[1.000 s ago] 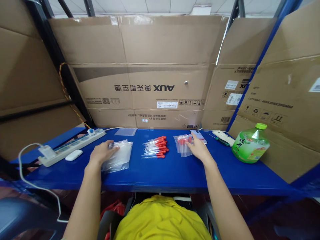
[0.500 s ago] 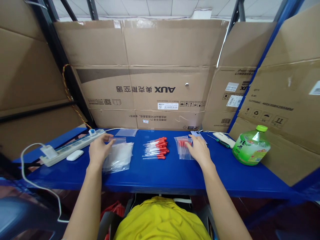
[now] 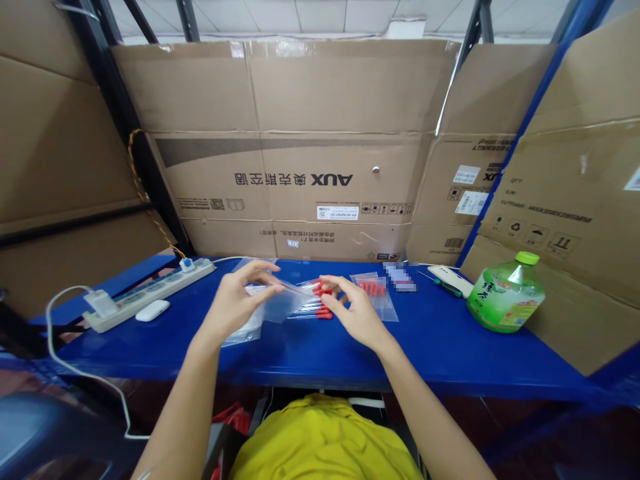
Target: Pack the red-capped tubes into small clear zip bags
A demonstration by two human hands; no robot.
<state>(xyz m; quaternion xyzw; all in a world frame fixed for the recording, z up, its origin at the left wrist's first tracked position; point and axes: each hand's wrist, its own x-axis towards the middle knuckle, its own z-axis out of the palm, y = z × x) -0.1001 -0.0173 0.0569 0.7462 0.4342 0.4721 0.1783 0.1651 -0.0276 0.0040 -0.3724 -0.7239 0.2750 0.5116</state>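
Observation:
My left hand (image 3: 235,300) pinches a clear plastic bag (image 3: 285,301) and holds it just above the blue table (image 3: 350,347). My right hand (image 3: 353,310) grips the same bag at its right edge, fingers curled, over the pile of red-capped tubes (image 3: 320,308). A stack of empty clear bags (image 3: 245,327) lies under my left wrist. A filled bag of red-capped tubes (image 3: 375,293) rests to the right of my right hand.
A white power strip (image 3: 150,293) and a white oval case (image 3: 153,310) lie at the left. At the right stand a green bottle (image 3: 505,297), a white device (image 3: 450,277) and a screwdriver. Cardboard boxes (image 3: 310,147) wall the back and right.
My left hand lifted one clear bag off the stack and brought it toward the middle. My right hand left the filled bag and moved left to take the lifted bag's other edge.

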